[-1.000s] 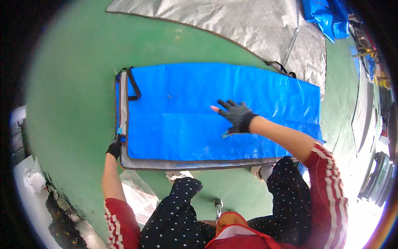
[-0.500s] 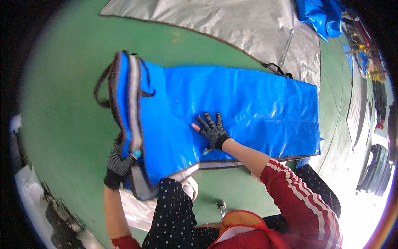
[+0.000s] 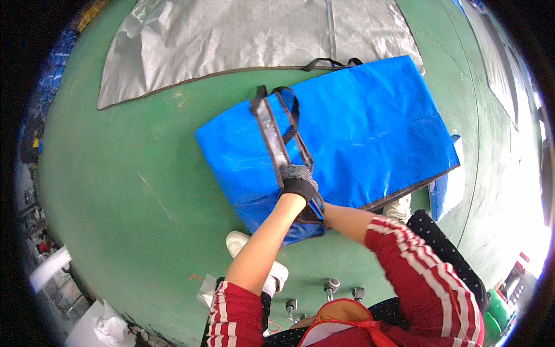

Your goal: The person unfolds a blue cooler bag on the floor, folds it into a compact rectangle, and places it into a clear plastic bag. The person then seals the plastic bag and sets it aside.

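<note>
A folded blue tarp (image 3: 370,133) with dark edging lies in front of me, part of it turned over to the left. Black strap loops (image 3: 293,118) stick up from its grey-bordered edge. My left hand (image 3: 299,178), in a dark dotted glove, is closed over that border at the fold. My right forearm reaches in beside it from the right. The right hand itself is hidden behind the fold, so its fingers do not show.
A large silver sheet (image 3: 248,43) lies on the green floor (image 3: 144,150) beyond the tarp. My shoes (image 3: 236,243) and chair casters (image 3: 331,284) are close below. A blue-and-white folded piece (image 3: 444,188) is at the right. Cluttered goods line the left rim.
The tarp's left end has been folded over to the right. My left hand has moved right with the edge; my right hand has gone from lying flat on top to behind the fold.
</note>
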### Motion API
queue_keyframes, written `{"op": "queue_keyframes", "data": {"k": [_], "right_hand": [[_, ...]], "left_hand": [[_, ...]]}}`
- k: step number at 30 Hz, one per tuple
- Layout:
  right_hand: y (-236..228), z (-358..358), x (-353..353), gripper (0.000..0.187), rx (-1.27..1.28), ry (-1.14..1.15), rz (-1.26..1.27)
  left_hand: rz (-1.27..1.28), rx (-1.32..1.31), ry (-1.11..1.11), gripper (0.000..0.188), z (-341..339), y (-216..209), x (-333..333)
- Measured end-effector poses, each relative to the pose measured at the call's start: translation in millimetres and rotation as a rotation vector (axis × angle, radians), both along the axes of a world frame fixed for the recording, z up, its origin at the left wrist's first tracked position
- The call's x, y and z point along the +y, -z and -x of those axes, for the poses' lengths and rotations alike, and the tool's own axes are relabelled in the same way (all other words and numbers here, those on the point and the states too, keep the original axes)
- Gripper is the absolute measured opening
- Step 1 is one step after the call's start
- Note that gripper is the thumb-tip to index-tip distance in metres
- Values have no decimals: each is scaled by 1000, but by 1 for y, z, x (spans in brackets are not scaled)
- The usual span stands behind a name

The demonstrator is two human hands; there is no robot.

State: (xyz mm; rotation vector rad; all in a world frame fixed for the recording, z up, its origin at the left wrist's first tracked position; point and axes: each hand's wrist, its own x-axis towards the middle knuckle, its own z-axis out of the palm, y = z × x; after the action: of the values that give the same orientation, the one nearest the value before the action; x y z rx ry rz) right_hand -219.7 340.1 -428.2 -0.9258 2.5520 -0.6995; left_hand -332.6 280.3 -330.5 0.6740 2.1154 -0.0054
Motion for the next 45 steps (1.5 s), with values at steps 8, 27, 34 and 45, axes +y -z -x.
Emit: {"op": "queue_keyframes", "data": {"k": [8, 27, 34, 45], "right_hand": [[-34, -22, 122, 46, 265, -103, 54], [-125, 53, 469, 70, -894, 1318, 232], [-202, 94, 425, 61, -765, 1209, 436], [-245, 106, 168, 81, -331, 521, -168]], "left_hand": [[-1139, 91, -220, 40, -28, -69, 3], [-434, 806, -103, 97, 6, 70, -81], [-394, 713, -197, 103, -21, 78, 5], [-367, 774, -541, 90, -49, 86, 55]]}}
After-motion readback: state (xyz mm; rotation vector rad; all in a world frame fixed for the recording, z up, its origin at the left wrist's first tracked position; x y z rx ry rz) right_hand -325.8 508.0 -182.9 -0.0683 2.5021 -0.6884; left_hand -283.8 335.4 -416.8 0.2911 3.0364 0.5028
